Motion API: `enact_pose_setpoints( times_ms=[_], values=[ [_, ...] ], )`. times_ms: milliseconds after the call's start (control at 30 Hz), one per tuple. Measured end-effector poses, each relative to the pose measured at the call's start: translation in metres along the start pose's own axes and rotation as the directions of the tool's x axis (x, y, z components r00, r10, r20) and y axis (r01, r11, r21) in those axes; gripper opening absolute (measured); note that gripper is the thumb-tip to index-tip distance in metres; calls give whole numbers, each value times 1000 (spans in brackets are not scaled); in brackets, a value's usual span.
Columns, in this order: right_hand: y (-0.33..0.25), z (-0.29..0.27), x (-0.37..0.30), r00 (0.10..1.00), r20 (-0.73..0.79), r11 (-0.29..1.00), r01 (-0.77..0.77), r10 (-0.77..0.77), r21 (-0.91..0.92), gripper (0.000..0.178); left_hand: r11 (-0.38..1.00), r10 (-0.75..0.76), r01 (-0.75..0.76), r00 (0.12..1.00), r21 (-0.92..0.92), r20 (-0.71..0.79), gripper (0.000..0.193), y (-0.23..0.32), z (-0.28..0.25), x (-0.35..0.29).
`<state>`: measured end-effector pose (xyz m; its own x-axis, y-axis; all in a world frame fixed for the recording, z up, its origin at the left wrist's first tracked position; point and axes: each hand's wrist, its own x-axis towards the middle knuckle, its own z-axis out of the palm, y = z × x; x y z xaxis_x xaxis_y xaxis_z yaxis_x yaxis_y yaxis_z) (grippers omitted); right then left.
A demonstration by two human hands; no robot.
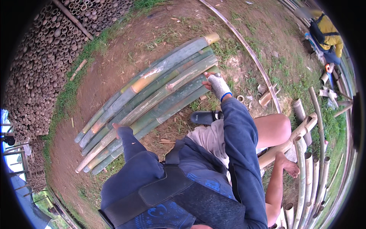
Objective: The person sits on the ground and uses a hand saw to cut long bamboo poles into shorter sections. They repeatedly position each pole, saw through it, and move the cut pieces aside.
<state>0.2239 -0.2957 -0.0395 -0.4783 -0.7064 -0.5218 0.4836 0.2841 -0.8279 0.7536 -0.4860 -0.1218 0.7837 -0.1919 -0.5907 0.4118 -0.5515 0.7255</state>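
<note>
Several long bamboo poles [152, 103], mostly green and grey-green with one pale brown, lie side by side on the ground before me. My left hand [118, 130] reaches to the poles near their left end and touches the pale pole; most of its fingers are hidden. Near the right end, my right hand [218, 86], in a grey glove with a blue cuff and bare fingertips, has its fingers bent over a green pole [199, 81]. The underside of that grip does not show.
A big stack of cut bamboo [49, 61] rises at the far left. Cut tubes and poles [314, 179] lie by my bare foot. A dark sandal [203, 117] rests near the poles. A long bamboo strip [246, 44] crosses the ground. Someone in yellow [328, 32] works at upper right.
</note>
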Motion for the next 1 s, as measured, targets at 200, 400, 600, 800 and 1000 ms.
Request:
enact_pose_setpoints(
  times_ms=[200,400,600,800,1000],
  values=[
    [19,-5,8,999,-50,949,-13,-3,-314,67,922,180,-105,968,372,-173,98,-28,22,19],
    [29,-8,10,992,11,750,99,-122,-654,70,430,721,-599,678,675,142,77,-47,34,-21],
    [-39,11,-97,751,184,379,510,-635,-772,54,-272,852,-938,-129,218,508,55,-97,48,-110],
    [-167,-89,-245,658,189,376,615,-728,-693,55,-353,529,-799,-599,-487,601,53,-189,69,-275],
    [-187,-256,-390,724,-137,94,-101,-676,-991,55,-55,184,-414,-899,-909,398,45,-268,65,-449]
  ],
)
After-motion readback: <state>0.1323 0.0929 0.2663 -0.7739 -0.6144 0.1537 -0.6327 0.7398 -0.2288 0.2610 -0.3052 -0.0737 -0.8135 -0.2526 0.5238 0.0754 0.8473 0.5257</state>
